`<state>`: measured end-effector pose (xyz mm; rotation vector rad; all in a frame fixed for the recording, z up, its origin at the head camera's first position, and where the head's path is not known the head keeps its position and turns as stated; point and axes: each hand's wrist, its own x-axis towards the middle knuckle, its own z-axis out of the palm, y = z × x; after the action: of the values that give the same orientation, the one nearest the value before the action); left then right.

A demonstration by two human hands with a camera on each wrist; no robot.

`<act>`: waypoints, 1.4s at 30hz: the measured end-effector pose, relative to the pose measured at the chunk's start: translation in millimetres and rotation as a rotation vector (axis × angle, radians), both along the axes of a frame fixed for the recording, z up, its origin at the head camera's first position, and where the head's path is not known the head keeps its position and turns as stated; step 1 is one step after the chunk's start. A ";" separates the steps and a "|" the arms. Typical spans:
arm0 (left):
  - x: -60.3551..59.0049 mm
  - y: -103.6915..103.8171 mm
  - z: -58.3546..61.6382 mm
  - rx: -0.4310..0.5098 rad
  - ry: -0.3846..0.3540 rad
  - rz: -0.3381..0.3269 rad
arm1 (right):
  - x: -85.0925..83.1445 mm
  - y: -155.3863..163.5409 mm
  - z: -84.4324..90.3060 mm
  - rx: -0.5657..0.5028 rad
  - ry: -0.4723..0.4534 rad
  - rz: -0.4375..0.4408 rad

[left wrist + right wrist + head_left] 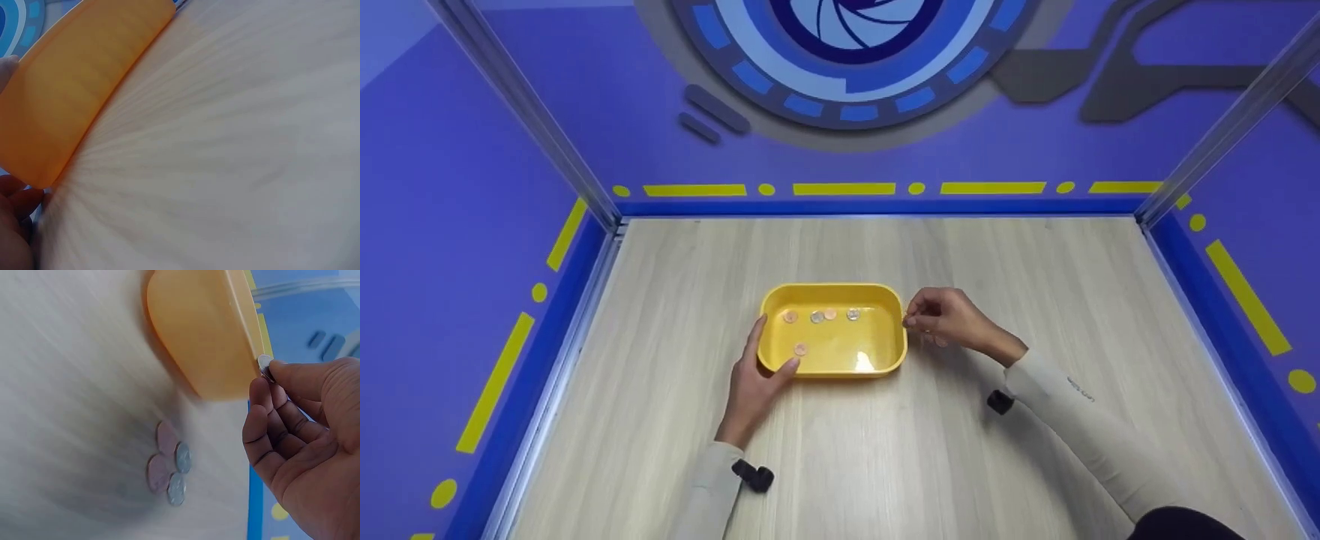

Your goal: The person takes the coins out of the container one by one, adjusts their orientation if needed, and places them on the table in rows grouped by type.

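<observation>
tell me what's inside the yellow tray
Five coins show inside the yellow tray: three coppery, two silvery. The left hand covers part of its near-left corner; anything behind it is hidden.

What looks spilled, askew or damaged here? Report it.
Nothing stands out. The yellow tray sits upright, with no visible damage; five coins lie inside, and four coins beside it cluster closely, unlike a spill. The right fingers pinch another coin beside the tray.

Tabletop (885,465): pale wood grain
Back wall (840,166): purple-blue, along the tabletop's far edge
Round emblem (855,56): blue rings, above the tabletop's far edge
Yellow dashes (844,189): low, just above the tabletop's far edge
Metal posts (531,105): at the tabletop's far corners
</observation>
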<state>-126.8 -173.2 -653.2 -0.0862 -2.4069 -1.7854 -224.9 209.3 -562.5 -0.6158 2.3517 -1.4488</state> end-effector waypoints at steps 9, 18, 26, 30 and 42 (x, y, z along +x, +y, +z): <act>-1.5 5.3 1.3 -0.015 -0.034 0.002 | -0.7 33.3 -17.5 0.031 0.059 -0.127; -5.3 9.8 1.1 -0.031 -0.055 0.001 | 4.1 68.6 -35.0 0.091 0.025 -0.203; -3.5 9.8 2.4 -0.027 -0.063 -0.006 | 12.4 88.4 -48.2 0.134 0.064 -0.300; -2.6 6.9 0.3 -0.016 -0.054 -0.011 | 15.5 89.5 -54.7 0.148 0.048 -0.335; 0.8 0.4 0.7 0.005 -0.032 0.007 | 16.3 74.1 -63.2 0.223 0.128 -0.373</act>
<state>-126.0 -172.8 -652.5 -0.0491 -2.4218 -1.8030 -208.5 283.4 -625.7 -0.2239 2.7921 -1.2869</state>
